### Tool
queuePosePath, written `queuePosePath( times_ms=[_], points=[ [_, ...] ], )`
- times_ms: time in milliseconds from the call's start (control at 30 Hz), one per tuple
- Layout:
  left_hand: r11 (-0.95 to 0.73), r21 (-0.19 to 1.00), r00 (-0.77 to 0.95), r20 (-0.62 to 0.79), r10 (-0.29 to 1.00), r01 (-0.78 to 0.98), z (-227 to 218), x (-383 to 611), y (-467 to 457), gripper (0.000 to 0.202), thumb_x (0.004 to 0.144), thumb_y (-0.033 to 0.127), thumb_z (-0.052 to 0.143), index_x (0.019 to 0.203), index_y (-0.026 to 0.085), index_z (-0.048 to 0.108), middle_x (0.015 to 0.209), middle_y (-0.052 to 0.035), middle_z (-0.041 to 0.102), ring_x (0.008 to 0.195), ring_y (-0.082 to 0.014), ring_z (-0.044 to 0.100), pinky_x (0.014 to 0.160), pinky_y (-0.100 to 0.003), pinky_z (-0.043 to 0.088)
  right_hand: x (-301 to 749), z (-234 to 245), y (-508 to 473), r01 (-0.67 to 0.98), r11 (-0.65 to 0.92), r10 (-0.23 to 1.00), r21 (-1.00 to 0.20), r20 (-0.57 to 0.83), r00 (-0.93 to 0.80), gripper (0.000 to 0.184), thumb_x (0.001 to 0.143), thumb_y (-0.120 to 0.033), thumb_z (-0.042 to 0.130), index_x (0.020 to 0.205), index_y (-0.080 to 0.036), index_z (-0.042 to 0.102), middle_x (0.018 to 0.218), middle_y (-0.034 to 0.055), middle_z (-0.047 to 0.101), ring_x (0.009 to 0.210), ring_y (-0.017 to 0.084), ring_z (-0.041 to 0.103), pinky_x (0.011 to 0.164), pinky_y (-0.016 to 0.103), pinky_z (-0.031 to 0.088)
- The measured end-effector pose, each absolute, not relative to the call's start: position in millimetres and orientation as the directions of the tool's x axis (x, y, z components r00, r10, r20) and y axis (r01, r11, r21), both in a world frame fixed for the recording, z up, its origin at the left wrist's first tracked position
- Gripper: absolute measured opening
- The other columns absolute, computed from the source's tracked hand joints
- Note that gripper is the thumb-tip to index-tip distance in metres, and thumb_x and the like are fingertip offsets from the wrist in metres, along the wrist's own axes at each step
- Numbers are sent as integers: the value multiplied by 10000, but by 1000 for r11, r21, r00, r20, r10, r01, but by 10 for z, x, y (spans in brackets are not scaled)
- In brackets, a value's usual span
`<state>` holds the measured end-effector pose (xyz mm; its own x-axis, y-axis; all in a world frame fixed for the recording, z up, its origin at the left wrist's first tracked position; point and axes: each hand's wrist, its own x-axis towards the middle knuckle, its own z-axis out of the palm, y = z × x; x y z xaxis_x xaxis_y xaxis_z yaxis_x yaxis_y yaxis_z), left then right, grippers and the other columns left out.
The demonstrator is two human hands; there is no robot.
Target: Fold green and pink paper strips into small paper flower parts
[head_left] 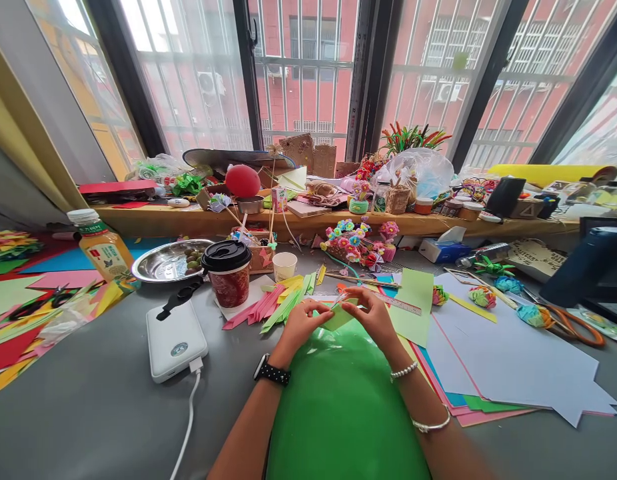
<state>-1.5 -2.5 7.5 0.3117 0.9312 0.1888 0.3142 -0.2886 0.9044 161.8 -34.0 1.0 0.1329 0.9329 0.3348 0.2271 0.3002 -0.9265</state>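
Both my hands meet over a small light green paper piece (337, 316) above a large green sheet (338, 400) on the grey table. My left hand (301, 325), with a black watch at the wrist, pinches the left side of the piece. My right hand (369, 313), with bead and metal bracelets on its forearm, pinches the top right edge. Fingers of both hands are closed on the paper. Folded pink, yellow and green paper strips (273, 303) lie just beyond my left hand.
A white power bank (174, 340) with cable lies left, behind it a lidded cup (228, 272), a steel bowl (168, 260) and a juice bottle (104, 248). Stacked paper sheets (508, 347), a ruler (396, 303) and orange scissors (571, 323) lie right. Craft flowers (356, 243) stand ahead.
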Motion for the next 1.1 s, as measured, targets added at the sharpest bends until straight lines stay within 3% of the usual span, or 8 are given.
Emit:
queuePosePath(
  times_ms=[133, 300, 500, 767, 967, 1100],
  points=[
    [-85, 994, 208, 68, 976, 74, 104, -21, -39, 305, 569, 398, 653, 711, 131, 615, 650, 6, 581, 480, -74, 458, 465, -202, 345, 1606, 6, -333, 173, 274, 952, -946, 292, 93, 447, 632, -431, 641, 978, -165, 547, 868, 84, 634, 780, 194, 606, 644, 306, 501],
    [55, 991, 251, -23, 968, -121, 118, -7, -56, 325, 563, 375, 668, 733, 133, 534, 609, 38, 533, 478, -74, 525, 475, -189, 404, 1521, -11, -354, 231, 249, 968, -941, 233, -95, 297, 647, -420, 629, 790, -161, 599, 746, 46, 644, 692, 172, 613, 618, 289, 494],
    [85, 991, 333, -46, 942, -105, 106, 22, -77, 335, 579, 339, 674, 805, 124, 552, 718, -20, 608, 577, -125, 602, 522, -210, 455, 1504, -28, -353, 218, 261, 965, -940, 259, -38, 276, 717, -422, 553, 706, -151, 607, 567, 9, 608, 539, 138, 576, 531, 253, 462],
    [79, 993, 294, -49, 955, -90, 122, -12, -64, 318, 549, 310, 706, 783, 108, 632, 731, -47, 653, 611, -129, 592, 560, -217, 463, 1543, -40, -343, 213, 248, 968, -945, 236, -82, 291, 712, -443, 551, 708, -156, 600, 589, 22, 624, 529, 134, 574, 524, 250, 468],
    [137, 981, 312, -89, 946, -138, 107, 28, -98, 343, 521, 325, 727, 764, 94, 658, 716, -73, 671, 635, -157, 610, 624, -256, 477, 1495, -10, -360, 182, 266, 963, -947, 268, -11, 299, 674, -462, 584, 694, -164, 583, 568, 7, 590, 518, 131, 554, 501, 244, 461],
    [131, 983, 295, -87, 951, -131, 95, 57, -114, 348, 523, 347, 721, 753, 93, 656, 739, -85, 669, 620, -151, 603, 592, -248, 467, 1476, 6, -376, 161, 255, 965, -954, 262, 24, 301, 641, -465, 614, 696, -171, 576, 545, -5, 577, 506, 136, 556, 492, 247, 455]
  ],
)
